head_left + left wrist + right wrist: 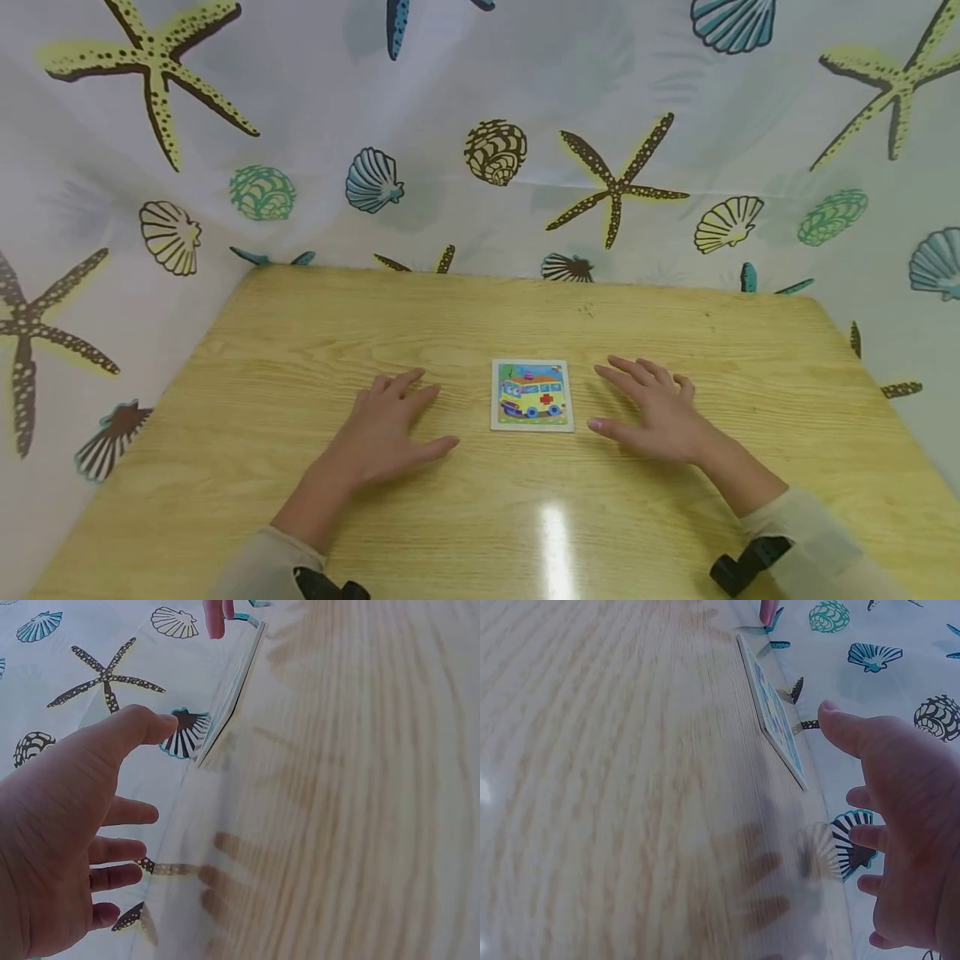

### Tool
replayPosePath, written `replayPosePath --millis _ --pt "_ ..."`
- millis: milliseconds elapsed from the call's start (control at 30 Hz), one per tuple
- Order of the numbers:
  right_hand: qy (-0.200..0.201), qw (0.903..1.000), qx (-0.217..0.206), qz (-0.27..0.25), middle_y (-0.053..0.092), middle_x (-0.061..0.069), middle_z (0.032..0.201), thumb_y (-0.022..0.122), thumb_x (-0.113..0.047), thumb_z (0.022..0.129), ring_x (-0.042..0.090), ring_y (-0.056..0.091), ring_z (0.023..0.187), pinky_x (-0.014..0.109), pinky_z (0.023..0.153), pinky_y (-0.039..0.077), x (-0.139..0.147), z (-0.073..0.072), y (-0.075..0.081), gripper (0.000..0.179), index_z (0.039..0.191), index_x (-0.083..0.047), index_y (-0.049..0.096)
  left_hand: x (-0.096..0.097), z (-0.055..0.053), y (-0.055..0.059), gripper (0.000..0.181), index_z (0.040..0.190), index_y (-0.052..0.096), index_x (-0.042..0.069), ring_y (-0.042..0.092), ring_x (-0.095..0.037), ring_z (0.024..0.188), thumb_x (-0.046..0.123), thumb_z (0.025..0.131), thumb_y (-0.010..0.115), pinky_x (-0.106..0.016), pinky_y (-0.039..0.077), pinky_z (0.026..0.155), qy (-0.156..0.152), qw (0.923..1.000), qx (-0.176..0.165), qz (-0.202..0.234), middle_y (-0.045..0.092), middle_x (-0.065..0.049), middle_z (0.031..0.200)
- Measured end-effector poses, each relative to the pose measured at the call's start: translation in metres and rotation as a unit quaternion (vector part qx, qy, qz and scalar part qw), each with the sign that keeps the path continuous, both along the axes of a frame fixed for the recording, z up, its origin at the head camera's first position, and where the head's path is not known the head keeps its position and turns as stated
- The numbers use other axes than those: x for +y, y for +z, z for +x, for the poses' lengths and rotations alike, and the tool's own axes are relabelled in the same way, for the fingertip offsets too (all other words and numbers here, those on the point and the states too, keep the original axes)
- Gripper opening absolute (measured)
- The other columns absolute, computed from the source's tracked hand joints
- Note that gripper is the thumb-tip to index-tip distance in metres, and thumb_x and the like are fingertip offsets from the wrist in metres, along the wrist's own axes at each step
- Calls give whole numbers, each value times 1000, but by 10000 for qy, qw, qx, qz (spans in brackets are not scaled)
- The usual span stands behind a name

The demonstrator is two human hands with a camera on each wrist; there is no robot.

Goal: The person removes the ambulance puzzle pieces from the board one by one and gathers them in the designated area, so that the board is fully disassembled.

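Note:
A small square picture puzzle (532, 396) with a pale border lies flat on the wooden table, showing a yellow ambulance with a red cross. To its left, my left hand (390, 433) hovers with fingers spread and thumb toward the board. My right hand (652, 412) is on the other side, fingers apart, its thumb tip closest to the board's right edge. Neither hand touches the board. From the right wrist the puzzle (771, 712) appears edge-on beyond the thumb; the left wrist view shows its thin edge (238, 694) too.
The wooden table (375, 325) has a light grain and a bright glare streak near the front. White cloth (450, 92) printed with starfish and shells stands behind it and along both sides. Black wrist devices (750, 562) sit on the pale sleeves.

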State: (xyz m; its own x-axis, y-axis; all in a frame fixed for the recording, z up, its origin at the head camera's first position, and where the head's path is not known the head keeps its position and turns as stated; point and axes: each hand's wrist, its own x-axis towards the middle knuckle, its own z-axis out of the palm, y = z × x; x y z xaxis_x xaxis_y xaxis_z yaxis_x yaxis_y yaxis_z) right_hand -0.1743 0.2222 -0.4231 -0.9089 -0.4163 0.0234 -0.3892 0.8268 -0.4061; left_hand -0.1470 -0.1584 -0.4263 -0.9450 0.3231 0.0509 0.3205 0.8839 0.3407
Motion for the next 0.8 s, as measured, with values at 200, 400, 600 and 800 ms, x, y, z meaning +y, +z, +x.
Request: replayPosePath --millis 200,400,600,800 --pt "30 9999 -102 -33 34 8 161 64 -58 90 46 23 146 77 104 11 -6 0 -1 78 154 -21 40 10 -5 -4 80 145 53 12 39 -38 143 64 86 64 -60 40 110 -80 9993 -321 189 42 -11 155" --pt "194 9998 -2 -58 42 8 154 64 -57 90 41 34 138 70 100 18 -17 -2 0 75 152 -21 43 20 -10 -3 77 146 52 10 43 -31 142 58 88 67 -52 41 112 -92 9963 -563 642 44 -7 152" --pt "251 9996 -38 -121 46 4 148 65 -57 90 37 39 129 62 92 22 -26 -6 -1 72 151 -24 46 28 -13 -7 62 140 57 4 55 -26 128 41 91 70 -45 47 106 -227 9934 -499 1010 51 -6 147" --pt "303 9992 -133 -206 48 6 142 65 -55 90 35 40 125 58 91 23 -34 -11 -4 69 149 -25 48 34 -17 -11 49 133 63 0 58 -15 92 25 91 73 -31 50 82 -164 9806 -639 1846 57 -7 140"
